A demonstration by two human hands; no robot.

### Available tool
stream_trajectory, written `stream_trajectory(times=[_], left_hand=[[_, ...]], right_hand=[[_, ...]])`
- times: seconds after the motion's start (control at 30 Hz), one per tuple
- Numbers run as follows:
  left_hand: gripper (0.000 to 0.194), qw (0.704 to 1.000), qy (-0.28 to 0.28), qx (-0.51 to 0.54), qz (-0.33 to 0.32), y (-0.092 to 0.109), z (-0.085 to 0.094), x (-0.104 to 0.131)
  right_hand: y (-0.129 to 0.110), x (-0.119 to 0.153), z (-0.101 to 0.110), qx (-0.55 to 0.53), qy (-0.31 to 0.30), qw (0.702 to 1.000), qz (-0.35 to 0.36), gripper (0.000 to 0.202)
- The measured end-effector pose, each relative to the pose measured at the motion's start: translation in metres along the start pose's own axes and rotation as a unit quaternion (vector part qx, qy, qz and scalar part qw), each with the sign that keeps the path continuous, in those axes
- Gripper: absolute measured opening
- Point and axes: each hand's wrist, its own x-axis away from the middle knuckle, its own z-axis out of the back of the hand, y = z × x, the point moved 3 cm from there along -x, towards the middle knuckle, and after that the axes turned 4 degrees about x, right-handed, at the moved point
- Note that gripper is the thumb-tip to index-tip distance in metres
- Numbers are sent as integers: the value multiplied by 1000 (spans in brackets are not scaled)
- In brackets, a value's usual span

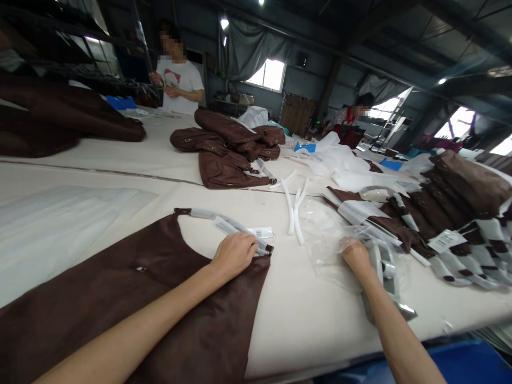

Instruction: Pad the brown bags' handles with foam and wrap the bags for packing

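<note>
A large dark brown bag (160, 298) lies flat on the table in front of me. Its curved handle (208, 214) is wrapped in pale foam sleeving, and a white tag (262, 233) lies beside it. My left hand (236, 252) is closed over the handle near its right end, fingertips partly hidden. On the right, my right hand (356, 257) is closed on crumpled clear plastic (322, 250), which partly covers its fingers. Directly beside that hand, a grey tape dispenser (386, 272) stands partly under the plastic.
White foam tubes (294, 210) lie mid-table. Brown bags (232, 146) are heaped behind them, with more bags (460, 197) stacked at right. White wrapping sheets (344, 162) lie further back. One person (180, 80) stands across the table, another (352, 120) farther right.
</note>
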Motion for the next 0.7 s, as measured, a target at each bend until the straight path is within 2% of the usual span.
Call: stream_trajectory(times=[0.1, 0.27, 0.37, 0.53, 0.7], left_hand=[[36, 997, -25, 27, 63, -3, -1, -6], [54, 979, -59, 81, 177, -9, -7, -36], [52, 966, -68, 108, 226, -11, -15, -50], [36, 949, -42, 142, 278, -10, -25, -56], [34, 940, 11, 156, 303, -8, -22, -52]], right_hand=[[-5, 2, 3, 8, -7, 1000, -3, 28], [-14, 5, 11, 5, -13, 1000, -23, 27], [-14, 9, 20, 0, 5, 998, -61, 27], [-5, 42, 36, -26, 85, 988, -123, 36], [16, 97, 59, -179, 198, 948, -175, 38]])
